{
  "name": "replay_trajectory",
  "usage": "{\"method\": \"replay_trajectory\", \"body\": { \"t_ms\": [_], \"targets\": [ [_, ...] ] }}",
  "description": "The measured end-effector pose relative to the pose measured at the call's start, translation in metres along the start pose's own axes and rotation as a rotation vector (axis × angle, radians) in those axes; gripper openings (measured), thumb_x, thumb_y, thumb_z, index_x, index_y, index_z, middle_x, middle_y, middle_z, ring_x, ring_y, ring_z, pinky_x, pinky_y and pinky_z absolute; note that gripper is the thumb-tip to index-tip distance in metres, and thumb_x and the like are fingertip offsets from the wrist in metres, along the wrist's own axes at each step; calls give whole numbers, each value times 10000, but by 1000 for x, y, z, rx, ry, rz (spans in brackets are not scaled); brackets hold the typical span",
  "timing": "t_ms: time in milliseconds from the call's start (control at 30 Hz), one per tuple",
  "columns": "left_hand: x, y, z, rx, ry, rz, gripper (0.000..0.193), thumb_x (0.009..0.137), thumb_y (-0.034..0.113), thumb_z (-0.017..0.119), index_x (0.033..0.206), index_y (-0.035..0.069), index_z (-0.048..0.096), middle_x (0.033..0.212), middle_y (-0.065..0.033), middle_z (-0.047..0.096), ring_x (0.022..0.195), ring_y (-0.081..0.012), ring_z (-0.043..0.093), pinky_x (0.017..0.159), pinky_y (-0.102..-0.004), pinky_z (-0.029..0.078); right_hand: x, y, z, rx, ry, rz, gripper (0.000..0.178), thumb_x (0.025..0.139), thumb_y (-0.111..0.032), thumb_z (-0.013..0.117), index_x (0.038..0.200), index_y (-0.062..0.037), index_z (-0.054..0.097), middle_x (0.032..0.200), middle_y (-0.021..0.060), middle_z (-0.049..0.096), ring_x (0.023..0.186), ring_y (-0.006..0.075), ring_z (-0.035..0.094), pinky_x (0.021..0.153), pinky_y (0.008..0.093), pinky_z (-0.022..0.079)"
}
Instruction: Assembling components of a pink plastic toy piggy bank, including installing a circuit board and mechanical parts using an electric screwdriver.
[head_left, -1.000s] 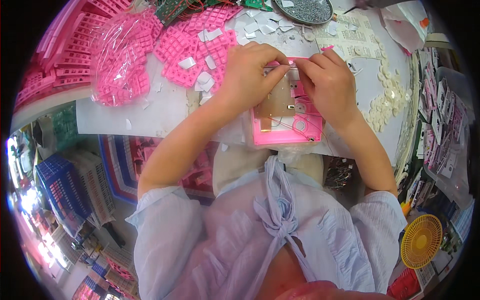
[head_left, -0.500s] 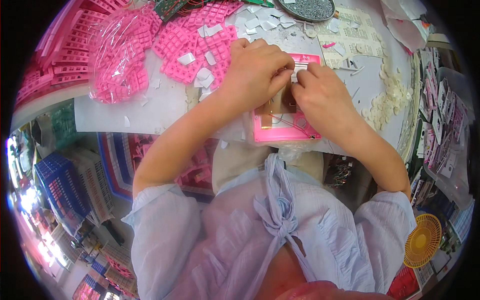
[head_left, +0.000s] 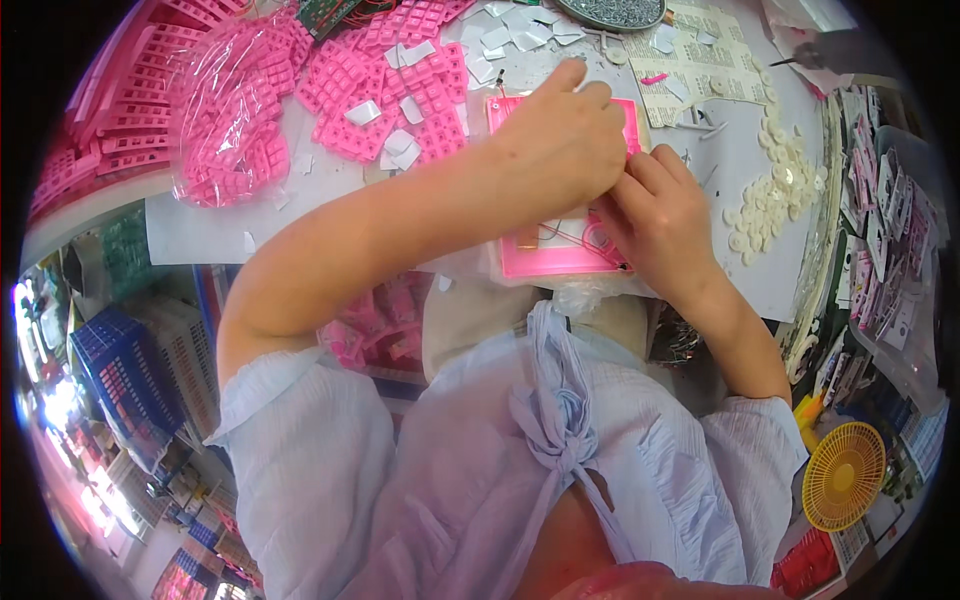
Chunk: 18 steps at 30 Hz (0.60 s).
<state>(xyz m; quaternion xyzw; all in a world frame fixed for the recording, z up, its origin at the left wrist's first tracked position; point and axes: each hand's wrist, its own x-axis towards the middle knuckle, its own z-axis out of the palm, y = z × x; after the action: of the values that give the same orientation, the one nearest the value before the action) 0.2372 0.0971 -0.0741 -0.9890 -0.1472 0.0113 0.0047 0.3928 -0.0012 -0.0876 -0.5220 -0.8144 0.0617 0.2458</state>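
Note:
A pink plastic case lies open-side up in front of me, with thin wires and small parts inside it. My left hand reaches across the case, and its back hides much of the interior. Its fingers are bent together at the case's right edge. There they meet the closed fingertips of my right hand, which rests over the lower right part of the case. Whatever the fingertips of either hand hold is hidden or too small to name.
Pink keypad pieces, some in a clear bag, cover the left of the table. A dish of small screws stands at the back. Round cream pieces lie right. A dark pointed tool hangs at the upper right.
My left hand has moved right across the case, from its upper left to its right edge. My right hand has shifted slightly right and down. The dark pointed tool has come into view.

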Motion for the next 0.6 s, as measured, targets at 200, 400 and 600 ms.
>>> {"method": "replay_trajectory", "body": {
  "t_ms": [200, 400, 600],
  "targets": [
    [6, -17, 12, -327, 87, -290, 215, 745, 198, 769, 887, 41, 731, 862, -117, 687, 849, -323, 670, 801, -457, 533, 8, 4, -5, -69, -83, 38, 169, 708, -54, 750, 831, -37, 636, 853, 96, 610, 818, 292, 577, 715, 395, 515],
    [17, -39, 6, -557, -210, -409, 192, 767, 194, 749, 879, 41, 719, 799, -140, 712, 767, -299, 695, 695, -417, 540, 23, 19, -2, 96, -55, 17, 180, 736, -80, 756, 888, -52, 663, 990, 73, 659, 930, 306, 587, 809, 395, 522],
    [15, -40, 5, -648, -202, -430, 168, 753, 195, 746, 823, 45, 716, 742, -123, 702, 709, -272, 685, 664, -398, 530, 15, 31, 16, 109, 46, 91, 147, 759, -105, 772, 893, -90, 716, 1017, 48, 653, 976, 297, 551, 848, 408, 505]
  ]
}}
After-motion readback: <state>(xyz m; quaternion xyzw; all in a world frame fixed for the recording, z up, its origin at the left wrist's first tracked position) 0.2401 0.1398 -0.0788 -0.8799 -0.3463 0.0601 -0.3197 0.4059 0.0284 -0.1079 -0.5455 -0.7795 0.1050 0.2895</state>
